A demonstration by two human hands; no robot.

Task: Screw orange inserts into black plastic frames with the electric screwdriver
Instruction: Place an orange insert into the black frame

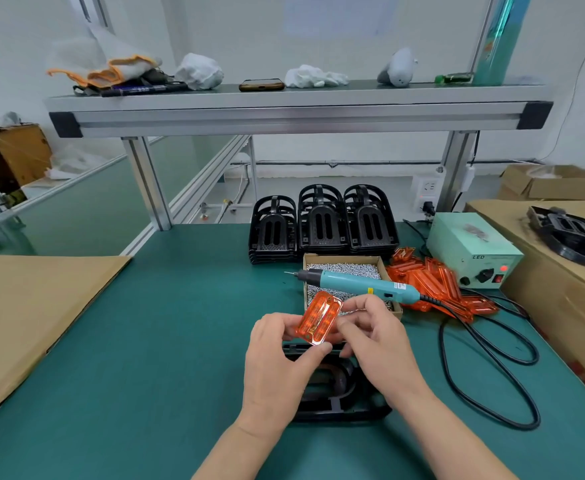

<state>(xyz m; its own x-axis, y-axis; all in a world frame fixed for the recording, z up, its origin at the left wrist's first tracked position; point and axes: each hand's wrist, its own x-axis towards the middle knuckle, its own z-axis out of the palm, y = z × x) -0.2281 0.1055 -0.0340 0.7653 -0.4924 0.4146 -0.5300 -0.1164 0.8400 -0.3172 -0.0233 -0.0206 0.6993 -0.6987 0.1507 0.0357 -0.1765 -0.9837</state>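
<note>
While left hand and right hand pinch the orange insert, black frame below the grip, skewed seating risks misalignment.

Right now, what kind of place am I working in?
Most likely a small factory assembly bench: an electric screwdriver lies across a box of screws, stacks of black frames stand behind it, and a pile of orange inserts sits alongside.

Left hand and right hand hide most of the black frame; a cardboard box runs off the right edge.
</note>
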